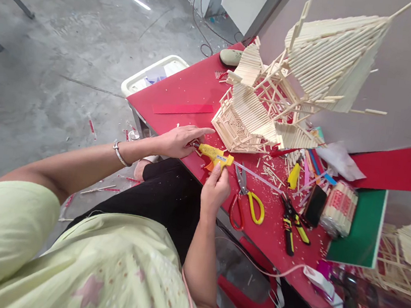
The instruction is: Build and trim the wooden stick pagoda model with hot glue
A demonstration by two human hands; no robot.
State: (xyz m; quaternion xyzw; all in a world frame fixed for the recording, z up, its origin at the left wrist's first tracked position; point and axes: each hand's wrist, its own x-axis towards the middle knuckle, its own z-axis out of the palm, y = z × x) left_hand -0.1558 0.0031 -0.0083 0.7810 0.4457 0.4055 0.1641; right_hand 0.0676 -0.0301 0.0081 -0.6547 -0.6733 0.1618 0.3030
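My right hand is wrapped round the handle of a yellow hot glue gun, thumb on its back end. A long clear glue stick sticks out of the gun's rear. At the gun's nozzle is my left hand, its index finger stretched towards the model and the other fingers curled. Whatever those fingers hold, if anything, is hidden. Just beyond both hands stands a house-like model of thin wooden sticks, with slatted, sloping roofs. Scissors with a yellow and a red handle lie right of my right hand.
On the red table lie a red strip, pliers, a yellow cutter, a wrapped bundle of sticks, a green board and a white power strip. A white bin stands beyond the table's left edge.
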